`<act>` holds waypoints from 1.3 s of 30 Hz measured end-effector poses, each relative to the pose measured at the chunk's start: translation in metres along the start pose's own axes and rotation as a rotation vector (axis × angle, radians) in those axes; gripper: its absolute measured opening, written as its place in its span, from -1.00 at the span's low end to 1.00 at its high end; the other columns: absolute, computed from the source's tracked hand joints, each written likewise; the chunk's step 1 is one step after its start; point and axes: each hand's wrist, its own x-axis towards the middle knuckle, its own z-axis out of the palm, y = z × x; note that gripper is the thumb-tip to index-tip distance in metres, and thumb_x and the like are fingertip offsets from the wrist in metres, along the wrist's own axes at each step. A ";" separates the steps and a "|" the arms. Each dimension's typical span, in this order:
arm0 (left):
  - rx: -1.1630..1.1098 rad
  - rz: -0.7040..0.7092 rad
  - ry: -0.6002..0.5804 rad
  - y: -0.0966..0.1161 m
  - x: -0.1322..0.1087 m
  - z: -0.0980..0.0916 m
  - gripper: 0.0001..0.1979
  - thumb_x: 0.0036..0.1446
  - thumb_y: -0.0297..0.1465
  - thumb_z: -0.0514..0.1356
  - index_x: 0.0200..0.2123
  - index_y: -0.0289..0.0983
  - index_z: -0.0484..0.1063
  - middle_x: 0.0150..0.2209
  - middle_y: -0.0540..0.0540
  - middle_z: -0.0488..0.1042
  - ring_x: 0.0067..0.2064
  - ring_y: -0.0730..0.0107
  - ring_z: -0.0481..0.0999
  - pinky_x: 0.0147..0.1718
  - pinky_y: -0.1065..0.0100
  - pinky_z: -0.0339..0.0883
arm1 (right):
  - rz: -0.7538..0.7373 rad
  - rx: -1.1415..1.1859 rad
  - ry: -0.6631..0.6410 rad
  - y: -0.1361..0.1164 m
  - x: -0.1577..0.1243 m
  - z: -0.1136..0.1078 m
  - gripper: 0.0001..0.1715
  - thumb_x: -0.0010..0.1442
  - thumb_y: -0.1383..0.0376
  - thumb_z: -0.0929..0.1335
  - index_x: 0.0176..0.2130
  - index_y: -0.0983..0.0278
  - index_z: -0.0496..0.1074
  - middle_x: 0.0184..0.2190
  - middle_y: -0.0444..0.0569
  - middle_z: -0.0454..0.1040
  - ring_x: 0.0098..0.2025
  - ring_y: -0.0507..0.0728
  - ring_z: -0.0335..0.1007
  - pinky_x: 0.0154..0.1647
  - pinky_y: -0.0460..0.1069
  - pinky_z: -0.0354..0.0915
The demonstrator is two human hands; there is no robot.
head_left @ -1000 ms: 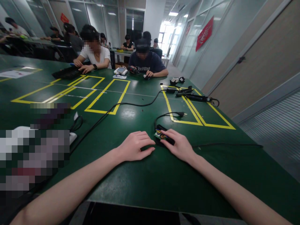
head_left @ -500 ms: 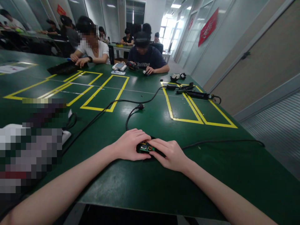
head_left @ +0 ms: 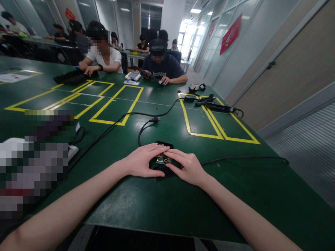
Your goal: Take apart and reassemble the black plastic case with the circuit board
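Note:
In the head view a small green circuit board (head_left: 164, 160) with copper-coloured coils sits between my hands. Black adapter casing (head_left: 165, 143) shows beyond the board, and another dark part of it lies on the near side, under my fingertips. My left hand (head_left: 142, 161) curves around the casing from the left, thumb at the near edge. From the right, my right hand (head_left: 188, 165) has its fingers and thumb closed at the board's edge. Exactly which part each fingertip presses is partly hidden. A short black cord with a plug (head_left: 156, 120) runs out on the far side.
Another black cable (head_left: 246, 158) trails right across the green table (head_left: 125, 205). A long cord crosses ahead toward black tools (head_left: 217, 105) inside yellow tape outlines. Blurred objects (head_left: 39, 167) stand at left. Two people (head_left: 163, 66) work across the table.
More of the black casing now shows beyond and on the near side of the board, as if its parts lie further apart. My hands have shifted slightly left and away from me.

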 end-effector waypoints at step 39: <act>0.061 -0.061 0.077 -0.007 -0.001 -0.018 -0.27 0.09 0.00 0.43 0.23 -0.24 0.43 0.12 -0.28 0.55 0.11 0.02 0.56 0.12 0.02 0.46 | 0.291 -0.166 -0.119 0.004 0.002 -0.007 -0.36 0.25 -0.02 0.45 0.18 0.26 0.50 -0.18 0.03 0.57 -0.20 0.21 0.58 -0.20 0.07 0.49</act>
